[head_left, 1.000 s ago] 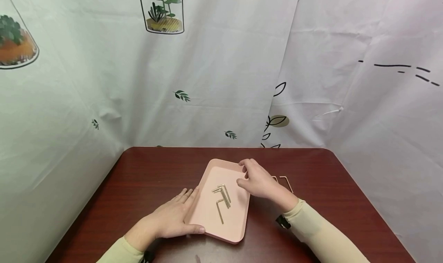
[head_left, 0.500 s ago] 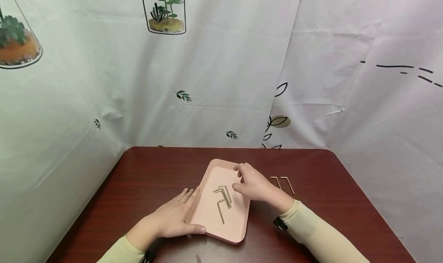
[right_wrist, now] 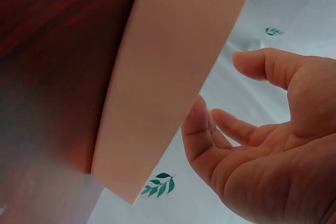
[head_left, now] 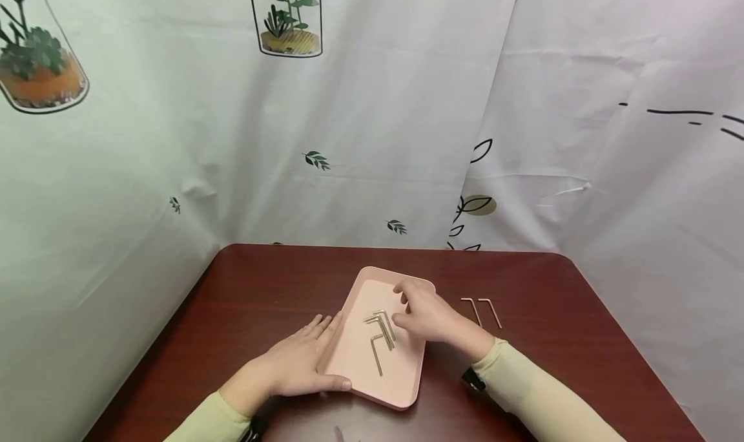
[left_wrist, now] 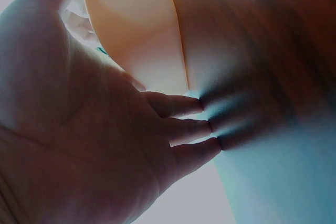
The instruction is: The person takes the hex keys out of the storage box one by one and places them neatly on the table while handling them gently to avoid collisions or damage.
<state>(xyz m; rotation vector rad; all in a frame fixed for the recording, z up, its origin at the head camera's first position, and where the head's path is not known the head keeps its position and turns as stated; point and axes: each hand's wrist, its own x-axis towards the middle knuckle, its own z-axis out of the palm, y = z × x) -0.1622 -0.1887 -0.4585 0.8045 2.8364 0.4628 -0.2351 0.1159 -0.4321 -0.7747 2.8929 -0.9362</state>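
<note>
Pink tray (head_left: 402,372), red-brn tbl (head_left: 552,313), wht drapes (head_left: 383,119)

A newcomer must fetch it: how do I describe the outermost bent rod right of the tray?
On the reddish-brown table, find the pink tray. To its right lie two L-shaped rods; the wanted rod is the one farther from the tray.

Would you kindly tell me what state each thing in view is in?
Pink tray: flat on the table, turned at an angle.
L-shaped rods in the tray: lying down, clustered near its middle.
Two L-shaped rods outside: lying on the table, apart from each other.
Left hand: at the tray's left side, fingers extended.
Right hand: over the tray's right side, thumb and fingers apart, nothing visible between them.
Cloth backdrop: hanging, wrinkled.
</note>
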